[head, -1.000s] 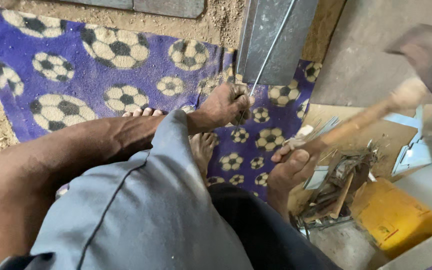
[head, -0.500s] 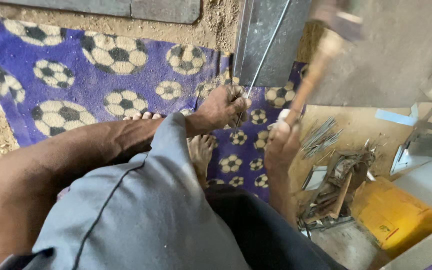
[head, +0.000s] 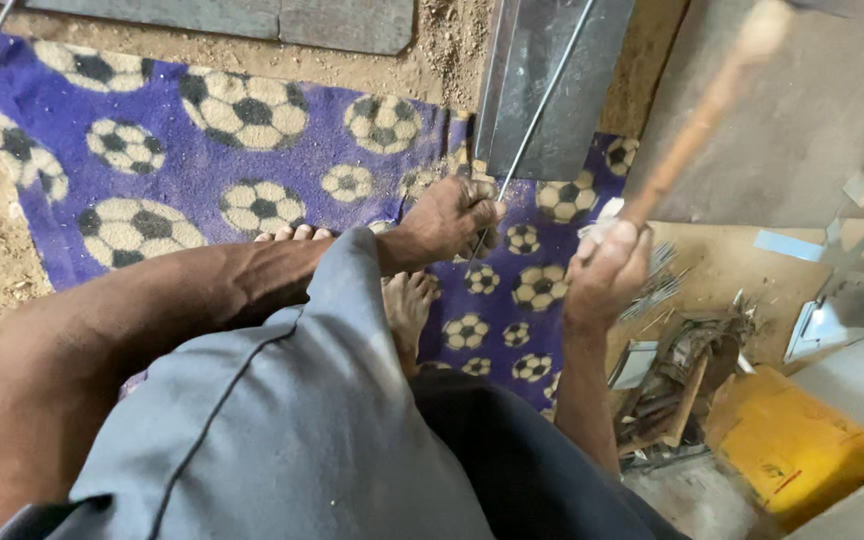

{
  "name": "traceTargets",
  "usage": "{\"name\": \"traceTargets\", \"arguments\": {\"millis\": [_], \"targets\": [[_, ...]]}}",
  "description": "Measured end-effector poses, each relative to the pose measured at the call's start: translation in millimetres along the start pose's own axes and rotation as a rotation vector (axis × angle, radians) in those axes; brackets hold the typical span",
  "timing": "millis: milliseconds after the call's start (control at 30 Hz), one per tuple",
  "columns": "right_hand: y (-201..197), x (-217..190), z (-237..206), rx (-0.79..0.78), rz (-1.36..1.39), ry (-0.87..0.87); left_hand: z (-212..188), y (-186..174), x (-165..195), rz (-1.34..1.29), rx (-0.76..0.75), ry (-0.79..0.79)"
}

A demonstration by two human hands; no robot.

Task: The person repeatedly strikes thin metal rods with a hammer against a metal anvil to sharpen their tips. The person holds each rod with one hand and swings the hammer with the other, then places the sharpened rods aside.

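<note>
A: Largest item: purple pile mat with a black-and-white football pattern, spread on sandy ground toward 10 o'clock.
B: Next?
A: Grey folded sheet-metal channel at 12 o'clock, its end lying on the mat.
B: Left hand?
A: Pinching a thin straight metal rod against the channel.
B: Right hand?
A: Fist wrapped round a blurred wooden hammer handle, raised toward 1 o'clock.

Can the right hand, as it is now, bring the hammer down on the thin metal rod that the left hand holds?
Probably yes. The right hand grips a raised wooden hammer handle, and nothing lies between it and the thin metal rod pinched by the left hand. The hammer head is out of view.
</note>
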State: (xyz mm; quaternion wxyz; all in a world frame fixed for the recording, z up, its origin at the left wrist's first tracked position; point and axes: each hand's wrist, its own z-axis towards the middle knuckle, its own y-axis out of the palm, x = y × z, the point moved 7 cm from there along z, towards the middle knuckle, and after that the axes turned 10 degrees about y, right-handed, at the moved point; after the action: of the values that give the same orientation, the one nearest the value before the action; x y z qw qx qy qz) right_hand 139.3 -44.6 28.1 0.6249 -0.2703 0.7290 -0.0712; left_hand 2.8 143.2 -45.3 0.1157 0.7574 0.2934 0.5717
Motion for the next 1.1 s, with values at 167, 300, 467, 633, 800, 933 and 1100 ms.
{"name": "traceTargets", "arguments": {"millis": [167, 300, 467, 633, 800, 933, 1100], "targets": [[28, -58, -5, 0.065, -0.616, -0.683, 2, 1, 3, -0.01, -0.036, 0.048], [30, -33, 17, -0.138, -0.405, -0.087, 1, 0, -3, -0.004, -0.043, -0.011], [8, -57, -2, 0.061, -0.018, -0.315, -1, -3, -1, 0.042, -0.089, 0.017], [46, -78, -6, -0.154, -0.654, -0.535, -3, -4, 6, -0.003, -0.121, 0.048], [19, -69, -12, -0.026, -0.07, -0.097, -10, -12, 3, -0.046, -0.102, 0.065], [16, -81, -19, 0.082, -0.125, -0.383, -12, -11, -2, -0.175, -0.07, 0.083], [45, -46, -1, -0.166, -0.351, 0.018, -15, -12, -6, -0.216, 0.003, 0.075]]}}
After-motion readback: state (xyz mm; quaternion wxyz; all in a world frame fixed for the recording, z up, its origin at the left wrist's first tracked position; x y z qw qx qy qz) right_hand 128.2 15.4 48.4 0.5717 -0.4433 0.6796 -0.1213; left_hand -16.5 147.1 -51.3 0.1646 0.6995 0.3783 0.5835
